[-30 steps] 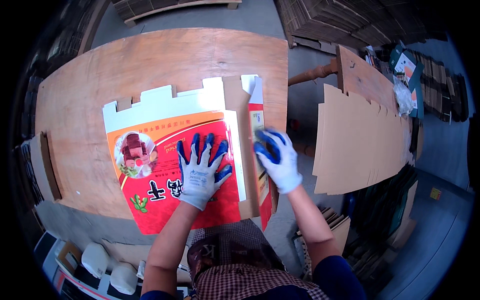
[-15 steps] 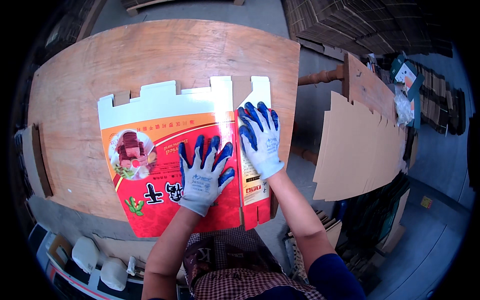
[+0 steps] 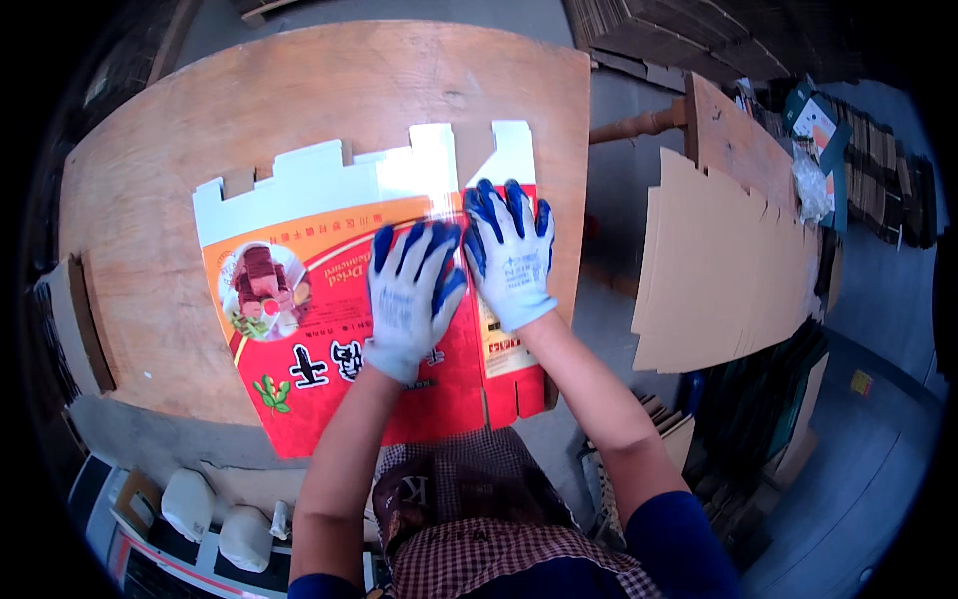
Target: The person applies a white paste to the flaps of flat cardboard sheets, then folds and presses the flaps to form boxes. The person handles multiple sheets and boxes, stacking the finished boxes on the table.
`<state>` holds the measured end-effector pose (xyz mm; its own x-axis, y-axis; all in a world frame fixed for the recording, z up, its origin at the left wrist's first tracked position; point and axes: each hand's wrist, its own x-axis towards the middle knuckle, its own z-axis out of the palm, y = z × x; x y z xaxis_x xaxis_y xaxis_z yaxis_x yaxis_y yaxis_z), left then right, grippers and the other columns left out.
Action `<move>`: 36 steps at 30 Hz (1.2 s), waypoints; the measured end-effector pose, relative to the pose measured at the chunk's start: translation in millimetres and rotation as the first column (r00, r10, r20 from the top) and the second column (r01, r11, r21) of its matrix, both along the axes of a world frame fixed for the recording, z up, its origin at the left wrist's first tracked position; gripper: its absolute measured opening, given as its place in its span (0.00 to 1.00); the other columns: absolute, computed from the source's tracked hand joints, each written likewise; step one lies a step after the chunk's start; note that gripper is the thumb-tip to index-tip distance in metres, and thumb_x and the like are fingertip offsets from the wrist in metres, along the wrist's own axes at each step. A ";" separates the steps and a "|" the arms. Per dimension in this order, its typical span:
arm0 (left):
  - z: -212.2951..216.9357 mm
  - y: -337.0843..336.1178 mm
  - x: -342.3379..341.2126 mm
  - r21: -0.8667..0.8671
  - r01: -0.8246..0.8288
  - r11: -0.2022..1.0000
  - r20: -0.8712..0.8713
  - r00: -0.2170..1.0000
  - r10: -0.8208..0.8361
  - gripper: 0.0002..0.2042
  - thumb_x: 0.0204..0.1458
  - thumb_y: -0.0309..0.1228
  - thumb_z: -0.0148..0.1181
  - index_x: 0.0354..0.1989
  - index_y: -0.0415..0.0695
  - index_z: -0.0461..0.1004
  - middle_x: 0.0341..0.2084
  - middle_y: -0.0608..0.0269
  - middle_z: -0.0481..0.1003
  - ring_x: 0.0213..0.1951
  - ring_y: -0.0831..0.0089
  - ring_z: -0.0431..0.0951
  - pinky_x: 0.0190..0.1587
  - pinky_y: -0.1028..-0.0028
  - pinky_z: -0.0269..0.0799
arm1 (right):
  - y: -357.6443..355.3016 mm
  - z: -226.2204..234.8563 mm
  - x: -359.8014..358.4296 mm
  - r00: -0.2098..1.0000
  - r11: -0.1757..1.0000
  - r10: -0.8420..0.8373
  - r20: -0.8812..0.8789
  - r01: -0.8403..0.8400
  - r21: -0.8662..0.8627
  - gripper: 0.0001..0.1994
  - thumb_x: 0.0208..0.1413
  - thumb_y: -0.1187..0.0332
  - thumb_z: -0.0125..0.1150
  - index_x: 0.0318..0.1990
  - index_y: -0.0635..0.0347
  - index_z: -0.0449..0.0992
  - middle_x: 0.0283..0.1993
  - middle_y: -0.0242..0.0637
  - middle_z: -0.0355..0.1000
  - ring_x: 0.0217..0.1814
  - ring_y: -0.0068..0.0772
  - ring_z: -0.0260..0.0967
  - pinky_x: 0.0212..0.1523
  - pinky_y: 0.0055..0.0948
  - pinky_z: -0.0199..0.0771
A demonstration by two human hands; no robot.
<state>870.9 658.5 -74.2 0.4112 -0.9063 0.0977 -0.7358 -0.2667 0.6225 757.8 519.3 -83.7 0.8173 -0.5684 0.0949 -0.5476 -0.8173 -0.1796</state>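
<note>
A printed carton blank (image 3: 299, 399), red, orange and white with notched flaps along its far edge, lies on a wooden table (image 3: 329, 90). My left hand (image 3: 407, 295), in a white work glove with blue coating, rests palm down on the red panel, fingers stretched out. Just beside it, my right hand (image 3: 511, 250) in a matching glove lies flat over the narrow side panel and the fold line near the blank's right edge. Neither hand grasps anything. The part of the blank's printing under both gloves is hidden.
A plain brown cardboard sheet (image 3: 709, 270) leans over a wooden stand (image 3: 743, 145) on the right. Stacks of flat cardboard (image 3: 689, 40) fill the far right. White plastic jugs (image 3: 244, 537) stand at lower left, and a cardboard piece (image 3: 78, 324) is by the table's left side.
Both hands have slid away from me over the blank, the left one also closer to the right hand. The left fingers have moved from spread to nearer together. The blank stays flat.
</note>
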 end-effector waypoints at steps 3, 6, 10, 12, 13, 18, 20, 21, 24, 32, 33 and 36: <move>4.0 -29.8 9.4 -0.013 0.083 0.996 0.125 0.989 -0.081 0.26 0.54 0.38 0.59 0.62 0.44 0.69 0.65 0.55 0.66 0.71 0.54 0.56 0.73 0.47 0.41 | 6.5 0.7 -1.7 0.999 0.999 0.018 -0.033 -0.017 0.027 0.24 0.56 0.60 0.57 0.61 0.48 0.73 0.72 0.36 0.59 0.77 0.49 0.47 0.73 0.66 0.37; 1.3 -31.2 4.9 0.099 0.085 0.991 0.154 0.983 -0.100 0.26 0.56 0.38 0.57 0.65 0.47 0.67 0.66 0.56 0.65 0.71 0.59 0.56 0.75 0.51 0.39 | 29.8 2.6 -14.3 0.994 0.998 -0.061 -0.090 0.060 -0.020 0.28 0.54 0.59 0.58 0.64 0.54 0.70 0.72 0.40 0.59 0.77 0.53 0.47 0.73 0.68 0.35; -2.8 -32.7 2.3 0.135 0.065 0.989 0.257 0.961 -0.098 0.25 0.61 0.43 0.53 0.66 0.51 0.68 0.67 0.63 0.64 0.73 0.61 0.54 0.74 0.51 0.37 | 86.5 6.3 -47.6 0.993 0.993 -0.109 -0.037 0.110 0.051 0.27 0.57 0.58 0.59 0.64 0.56 0.70 0.71 0.43 0.59 0.77 0.53 0.47 0.73 0.69 0.36; -0.5 -33.3 0.7 0.106 0.070 0.992 0.287 0.953 -0.098 0.24 0.61 0.42 0.53 0.65 0.50 0.68 0.66 0.57 0.65 0.72 0.58 0.55 0.74 0.51 0.39 | 119.9 12.2 -69.8 0.993 0.982 -0.109 -0.033 0.113 0.150 0.26 0.58 0.58 0.59 0.63 0.57 0.71 0.71 0.44 0.58 0.78 0.53 0.45 0.73 0.68 0.36; -0.6 -35.4 -1.8 0.096 0.067 0.993 0.289 0.953 -0.092 0.24 0.61 0.42 0.54 0.65 0.50 0.68 0.65 0.57 0.65 0.72 0.58 0.55 0.74 0.51 0.39 | 136.2 10.2 -84.6 0.997 0.979 -0.074 -0.015 0.076 0.189 0.26 0.58 0.58 0.59 0.63 0.58 0.71 0.72 0.45 0.58 0.78 0.53 0.45 0.74 0.67 0.36; 10.4 -22.9 -4.7 0.140 0.125 0.982 0.266 0.951 -0.159 0.29 0.58 0.47 0.57 0.67 0.49 0.66 0.69 0.53 0.60 0.73 0.52 0.51 0.74 0.46 0.35 | 151.9 16.8 -102.7 0.999 0.950 -0.033 0.029 0.023 0.312 0.29 0.59 0.53 0.58 0.64 0.59 0.69 0.70 0.47 0.60 0.77 0.52 0.48 0.75 0.63 0.37; 15.1 3.3 -19.1 0.225 0.142 0.964 0.224 0.955 -0.193 0.31 0.56 0.48 0.59 0.67 0.49 0.66 0.70 0.53 0.59 0.73 0.49 0.49 0.74 0.42 0.31 | 148.5 18.6 -108.3 0.998 0.939 -0.051 0.036 0.036 0.343 0.29 0.60 0.51 0.57 0.64 0.60 0.68 0.69 0.47 0.61 0.76 0.51 0.50 0.76 0.58 0.38; 18.0 13.9 -29.9 0.237 0.184 0.954 0.222 0.946 -0.237 0.32 0.55 0.49 0.59 0.67 0.49 0.66 0.70 0.53 0.58 0.74 0.48 0.48 0.73 0.41 0.30 | 145.0 18.9 -112.6 0.997 0.932 -0.059 0.048 0.038 0.360 0.29 0.61 0.51 0.57 0.63 0.61 0.69 0.69 0.48 0.61 0.76 0.51 0.50 0.76 0.57 0.39; 18.9 37.4 -45.9 0.406 0.176 0.897 0.196 0.942 -0.273 0.34 0.53 0.49 0.60 0.68 0.51 0.64 0.71 0.54 0.57 0.74 0.47 0.46 0.73 0.40 0.28 | 118.2 38.0 -125.6 0.990 0.885 -0.098 0.101 0.040 0.464 0.31 0.59 0.47 0.58 0.61 0.63 0.70 0.69 0.49 0.61 0.76 0.51 0.49 0.75 0.55 0.41; 20.7 38.8 -47.2 0.367 0.139 0.920 0.217 0.949 -0.230 0.35 0.54 0.54 0.59 0.69 0.55 0.63 0.72 0.55 0.55 0.75 0.50 0.45 0.74 0.40 0.28 | -22.4 47.0 -211.9 0.540 0.695 -0.658 -0.524 0.703 -0.148 0.58 0.47 0.40 0.68 0.76 0.59 0.41 0.80 0.45 0.38 0.80 0.63 0.36 0.71 0.68 0.44; 19.7 35.8 -47.8 0.361 0.144 0.922 0.217 0.948 -0.233 0.35 0.54 0.54 0.59 0.69 0.55 0.63 0.72 0.55 0.55 0.75 0.50 0.45 0.74 0.41 0.28 | -29.3 45.7 -220.1 0.519 0.670 -0.658 -0.545 0.734 -0.110 0.53 0.52 0.45 0.66 0.76 0.60 0.42 0.80 0.46 0.38 0.79 0.64 0.38 0.70 0.67 0.46; 20.8 36.9 -49.0 0.361 0.143 0.922 0.219 0.948 -0.232 0.35 0.54 0.54 0.59 0.70 0.56 0.63 0.72 0.56 0.55 0.75 0.50 0.45 0.74 0.41 0.28 | -34.6 39.5 -225.8 0.519 0.677 -0.625 -0.583 0.732 -0.073 0.46 0.57 0.53 0.62 0.76 0.60 0.42 0.80 0.46 0.38 0.78 0.65 0.40 0.70 0.66 0.49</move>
